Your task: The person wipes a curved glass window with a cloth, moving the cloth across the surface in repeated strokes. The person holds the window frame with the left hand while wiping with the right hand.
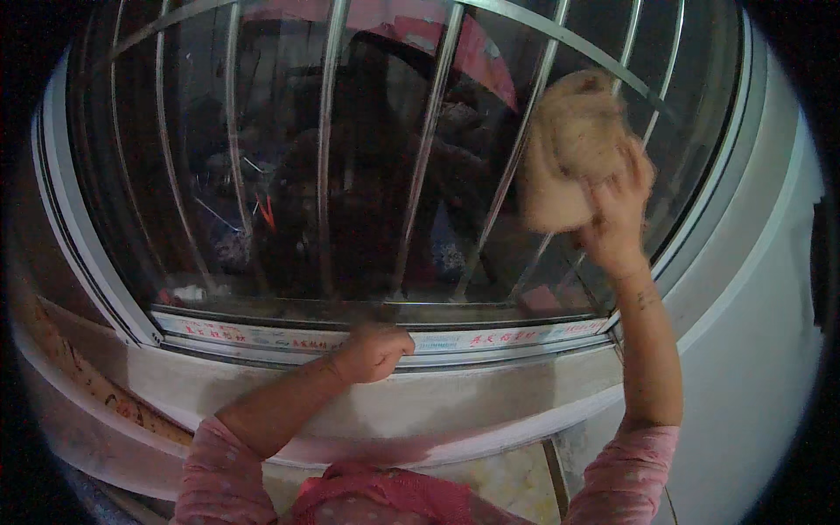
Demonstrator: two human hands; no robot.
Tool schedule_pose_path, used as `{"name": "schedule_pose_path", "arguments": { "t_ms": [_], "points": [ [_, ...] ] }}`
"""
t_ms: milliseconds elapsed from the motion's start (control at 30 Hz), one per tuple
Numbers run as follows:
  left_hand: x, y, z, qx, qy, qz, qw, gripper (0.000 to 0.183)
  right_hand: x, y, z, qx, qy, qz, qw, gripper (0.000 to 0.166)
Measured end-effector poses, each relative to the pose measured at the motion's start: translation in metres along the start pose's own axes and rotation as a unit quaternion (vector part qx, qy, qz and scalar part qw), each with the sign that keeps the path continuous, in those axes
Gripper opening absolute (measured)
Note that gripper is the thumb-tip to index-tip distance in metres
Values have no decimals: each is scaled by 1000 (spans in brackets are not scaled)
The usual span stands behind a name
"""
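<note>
My right hand [620, 203] holds a tan cloth [567, 144] against the right part of a window's glass pane [367, 216]; both look slightly blurred. The cloth is bunched at its upper part and hangs flatter below. My left hand [377, 353] rests, fingers curled, on the window's metal bottom frame [505, 341], and no object shows in it. Strips of film with red writing run along this frame. Metal bars [430, 131] stand behind the glass, joined by a curved crossbar near the top.
Below the frame runs a pale window sill [472, 407]. A white wall [735, 394] lies to the right, and a patterned orange-brown strip [111, 387] to the left. Dim shapes and reflections show in the glass, among them a pink patterned area at the top.
</note>
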State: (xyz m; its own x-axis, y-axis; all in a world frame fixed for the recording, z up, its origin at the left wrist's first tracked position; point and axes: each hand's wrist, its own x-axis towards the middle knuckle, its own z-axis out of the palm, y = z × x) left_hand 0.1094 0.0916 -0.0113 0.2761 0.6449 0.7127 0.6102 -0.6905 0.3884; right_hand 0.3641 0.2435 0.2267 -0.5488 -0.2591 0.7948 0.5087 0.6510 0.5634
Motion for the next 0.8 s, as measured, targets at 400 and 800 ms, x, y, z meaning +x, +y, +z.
{"name": "schedule_pose_path", "arguments": {
  "t_ms": [400,800],
  "points": [
    [7,6,-2,34,3,13,999,11,-71,72,16,-50,92,157,982,48],
    [6,1,-2,28,1,30,999,12,-151,10,19,43,-111,-11,993,34]
  ]
}}
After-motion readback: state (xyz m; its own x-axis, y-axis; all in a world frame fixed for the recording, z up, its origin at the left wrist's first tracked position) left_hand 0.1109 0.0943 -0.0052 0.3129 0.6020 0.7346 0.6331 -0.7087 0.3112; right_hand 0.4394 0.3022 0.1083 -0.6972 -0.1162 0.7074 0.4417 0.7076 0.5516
